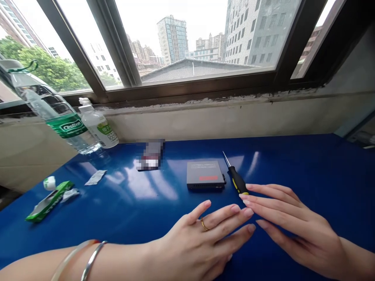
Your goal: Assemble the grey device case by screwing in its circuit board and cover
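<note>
A small grey metal electronics box (206, 175) with a red label lies flat on the glossy blue tabletop (293, 160). To its right is a screwdriver (236, 179) with a black and yellow handle, its steel shaft pointing away from me. My right hand (293, 222) rests palm down with its fingers apart, the fingertips at the handle's butt end. I cannot tell whether they touch it. My left hand (205, 234), wearing a gold ring, lies palm down, holding nothing. Its fingertips nearly meet those of my right hand, just in front of the box.
Two plastic bottles (55, 113) lean at the far left beside a green packet (48, 202) and paper scraps. A pixelated object (150, 155) lies behind the box. The tabletop ends at a concrete sill below a window.
</note>
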A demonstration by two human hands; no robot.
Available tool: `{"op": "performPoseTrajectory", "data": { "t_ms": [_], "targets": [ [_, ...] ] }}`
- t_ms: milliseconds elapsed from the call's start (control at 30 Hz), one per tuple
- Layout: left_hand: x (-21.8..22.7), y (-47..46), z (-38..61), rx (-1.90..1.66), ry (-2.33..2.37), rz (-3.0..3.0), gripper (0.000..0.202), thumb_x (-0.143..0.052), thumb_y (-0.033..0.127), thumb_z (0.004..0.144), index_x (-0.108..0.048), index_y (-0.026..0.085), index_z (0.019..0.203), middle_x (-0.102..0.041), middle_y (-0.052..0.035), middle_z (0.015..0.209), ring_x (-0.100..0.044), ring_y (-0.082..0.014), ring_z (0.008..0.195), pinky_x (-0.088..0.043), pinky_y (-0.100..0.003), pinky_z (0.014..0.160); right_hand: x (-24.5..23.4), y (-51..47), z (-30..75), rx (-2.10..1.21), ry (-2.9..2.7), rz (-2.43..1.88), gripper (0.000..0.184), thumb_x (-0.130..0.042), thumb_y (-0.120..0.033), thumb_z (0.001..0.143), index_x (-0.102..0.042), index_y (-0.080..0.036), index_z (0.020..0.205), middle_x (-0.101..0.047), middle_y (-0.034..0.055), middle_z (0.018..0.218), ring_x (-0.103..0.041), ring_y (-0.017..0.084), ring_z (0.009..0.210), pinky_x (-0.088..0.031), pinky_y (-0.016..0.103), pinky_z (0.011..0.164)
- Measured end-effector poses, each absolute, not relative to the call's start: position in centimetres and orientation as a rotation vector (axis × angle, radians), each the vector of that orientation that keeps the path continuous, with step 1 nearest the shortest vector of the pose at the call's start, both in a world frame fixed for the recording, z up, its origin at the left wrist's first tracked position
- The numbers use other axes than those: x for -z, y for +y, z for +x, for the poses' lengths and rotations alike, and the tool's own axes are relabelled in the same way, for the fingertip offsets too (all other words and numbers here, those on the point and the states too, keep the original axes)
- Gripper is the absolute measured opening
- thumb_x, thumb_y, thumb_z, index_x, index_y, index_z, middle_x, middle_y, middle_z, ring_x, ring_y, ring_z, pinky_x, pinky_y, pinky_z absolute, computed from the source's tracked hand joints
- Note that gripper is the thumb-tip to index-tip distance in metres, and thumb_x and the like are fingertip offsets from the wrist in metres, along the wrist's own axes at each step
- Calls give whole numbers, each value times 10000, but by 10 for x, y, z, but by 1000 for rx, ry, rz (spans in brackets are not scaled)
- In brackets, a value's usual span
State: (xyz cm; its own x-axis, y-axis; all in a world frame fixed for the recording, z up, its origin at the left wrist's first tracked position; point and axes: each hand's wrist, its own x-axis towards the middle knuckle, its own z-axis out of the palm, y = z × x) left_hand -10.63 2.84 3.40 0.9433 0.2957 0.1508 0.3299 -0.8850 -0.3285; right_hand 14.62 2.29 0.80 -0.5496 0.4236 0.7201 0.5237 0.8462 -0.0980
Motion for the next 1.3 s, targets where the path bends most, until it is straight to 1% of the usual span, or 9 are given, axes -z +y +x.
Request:
{"op": "performPoseTrajectory", "data": {
  "t_ms": [167, 333, 533, 633, 800, 900, 1033, 1167, 1300],
  "targets": [
    [-31, 29, -107, 138, -427, -2730, 487, -299, 307, 984, -306, 220, 1463, -202, -2, 1580, -17, -160, 1463, 108, -376, 1151, -10, 22, 146, 147, -2225, -687, 246, -525, -94, 849, -607, -113, 1080, -709, 92, 1069, -550, 175, 1195, -420, 296, 984],
    [-30, 29, -107, 125, -382, -2730, 491, -303, 289, 978, -307, 209, 1462, -177, -13, 1586, -46, -159, 1462, 114, -395, 1153, -9, 22, 149, 111, -2221, -692, 236, -537, -81, 840, -624, -136, 1052, -722, 73, 1031, -575, 186, 1168, -441, 310, 956],
    [-31, 29, -106, 163, -292, -2715, 452, -334, 253, 958, -424, 245, 1401, -256, 3, 1562, -126, -166, 1454, 58, -401, 1168, -8, 22, 153, 59, -2233, -665, 241, -572, -94, 831, -619, -162, 1057, -726, 45, 1014, -568, 192, 1167, -453, 327, 921],
    [-32, 30, -107, 195, -256, -2708, 438, -340, 239, 956, -458, 246, 1378, -284, -8, 1552, -168, -168, 1445, 32, -403, 1173, -8, 22, 153, 23, -2235, -660, 244, -575, -100, 835, -608, -172, 1066, -721, 37, 1021, -557, 190, 1174, -447, 335, 924],
    [-34, 32, -108, 241, -218, -2714, 420, -358, 224, 956, -481, 249, 1357, -305, -25, 1544, -233, -158, 1425, 15, -402, 1175, -6, 22, 153, -12, -2224, -664, 238, -585, -106, 834, -598, -181, 1059, -719, 28, 1006, -549, 182, 1174, -449, 328, 919],
    [-34, 32, -107, 256, -221, -2714, 412, -365, 225, 957, -490, 253, 1349, -312, -25, 1541, -241, -153, 1423, 13, -400, 1177, -7, 22, 153, -12, -2212, -673, 227, -589, -122, 836, -600, -181, 1055, -723, 27, 979, -574, 175, 1140, -466, 311, 908],
    [-35, 33, -107, 260, -207, -2716, 413, -371, 224, 956, -488, 243, 1352, -328, -20, 1533, -238, -154, 1425, 24, -395, 1180, -8, 23, 153, -15, -2200, -677, 237, -596, -128, 827, -603, -191, 1056, -728, 25, 966, -602, 185, 1107, -489, 318, 895],
    [-35, 34, -107, 249, -199, -2708, 424, -375, 244, 957, -467, 241, 1370, -355, -2, 1520, -214, -157, 1436, -73, -344, 1179, -8, 23, 153, -34, -2200, -672, 252, -596, -104, 814, -610, -205, 1044, -731, 21, 963, -622, 193, 1080, -515, 323, 864],
    [-36, 33, -106, 246, -202, -2716, 420, -385, 263, 953, -480, 234, 1361, -375, -1, 1509, -244, -149, 1424, -193, -282, 1143, -9, 22, 152, -46, -2174, -682, 226, -595, -111, 816, -623, -219, 1013, -737, 14, 927, -640, 193, 1042, -529, 320, 839]
  ]
}}
